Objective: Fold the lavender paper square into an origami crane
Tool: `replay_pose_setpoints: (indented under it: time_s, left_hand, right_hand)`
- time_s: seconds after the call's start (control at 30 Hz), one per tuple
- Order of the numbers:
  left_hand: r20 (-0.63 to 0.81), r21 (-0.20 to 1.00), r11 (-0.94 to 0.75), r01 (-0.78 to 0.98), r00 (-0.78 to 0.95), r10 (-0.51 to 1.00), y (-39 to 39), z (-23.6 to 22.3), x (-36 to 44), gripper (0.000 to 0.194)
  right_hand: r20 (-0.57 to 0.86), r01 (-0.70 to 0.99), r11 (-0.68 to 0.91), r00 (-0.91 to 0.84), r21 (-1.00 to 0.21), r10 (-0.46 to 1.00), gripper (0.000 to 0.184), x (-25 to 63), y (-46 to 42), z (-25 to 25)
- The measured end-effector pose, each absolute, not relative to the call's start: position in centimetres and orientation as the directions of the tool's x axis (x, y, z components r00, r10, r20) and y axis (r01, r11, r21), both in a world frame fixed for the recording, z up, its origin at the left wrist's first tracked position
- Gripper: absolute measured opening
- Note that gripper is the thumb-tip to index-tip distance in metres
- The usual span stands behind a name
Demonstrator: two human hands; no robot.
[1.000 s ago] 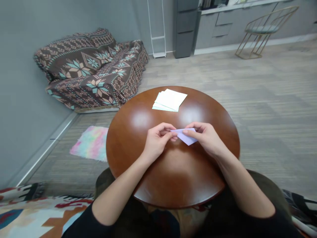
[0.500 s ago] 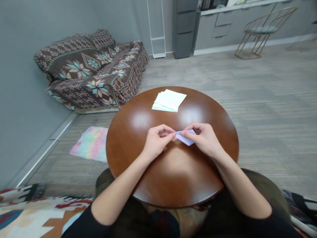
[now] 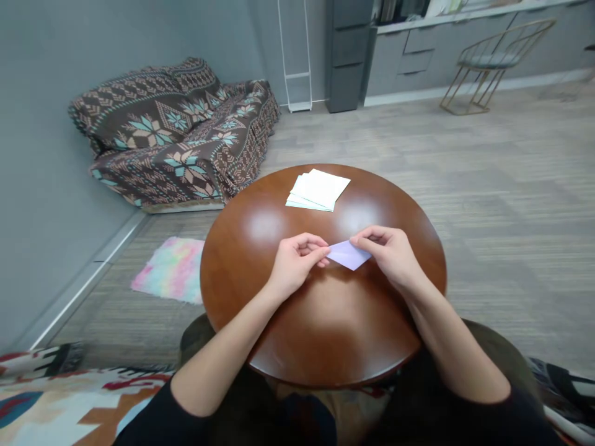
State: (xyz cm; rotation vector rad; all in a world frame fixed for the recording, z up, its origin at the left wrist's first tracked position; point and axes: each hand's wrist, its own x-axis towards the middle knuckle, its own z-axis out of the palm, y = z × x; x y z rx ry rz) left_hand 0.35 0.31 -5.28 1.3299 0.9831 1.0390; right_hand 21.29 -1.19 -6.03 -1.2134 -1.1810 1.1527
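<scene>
A folded piece of lilac paper [image 3: 351, 256] is stretched between my two hands above the round brown table [image 3: 334, 322]. Its lower edge comes to a point facing me. My left hand [image 3: 300, 260] pinches the paper's left tip between thumb and fingers. On the other side, my right hand [image 3: 385, 251] grips the upper right edge, thumb in front, and hides part of that end. Beyond my hands, a loose stack of pale paper sheets [image 3: 320, 188] lies on the far part of the table.
A patterned cloth covers the sofa [image 3: 186, 136] at the back left. A fluffy pastel rug [image 3: 171, 269] lies on the floor left of the table. Farther off stand a gold-framed chair [image 3: 493, 61], grey kitchen cabinets [image 3: 393, 65] and a white metal rack [image 3: 298, 75].
My right hand has shifted slightly up and to the right along the paper's edge, so more of the lilac paper shows. The left hand keeps its pinch. The stack stays put.
</scene>
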Motion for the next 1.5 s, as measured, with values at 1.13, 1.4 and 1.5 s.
replay_pose_setpoints:
  time_s: [1.13,1.4,1.5]
  left_hand:
    - [0.218,0.970,-0.201,-0.135,0.122,0.968,-0.3,-5.0,0.4,0.011]
    - [0.153,0.977,-0.129,-0.169,0.136,0.979,0.4,-5.6,0.3,0.023]
    - [0.097,0.969,-0.057,-0.239,0.160,0.982,0.9,-6.2,0.2,0.023]
  right_hand:
    - [0.009,-0.012,0.009,-0.017,-1.000,1.000,0.029,18.9,-2.0,-5.5]
    - [0.058,0.163,0.085,-0.160,-0.983,0.985,0.029,17.1,-1.6,-4.7]
    - [0.090,0.202,0.126,-0.176,-0.971,0.980,0.034,16.7,-1.3,-5.0]
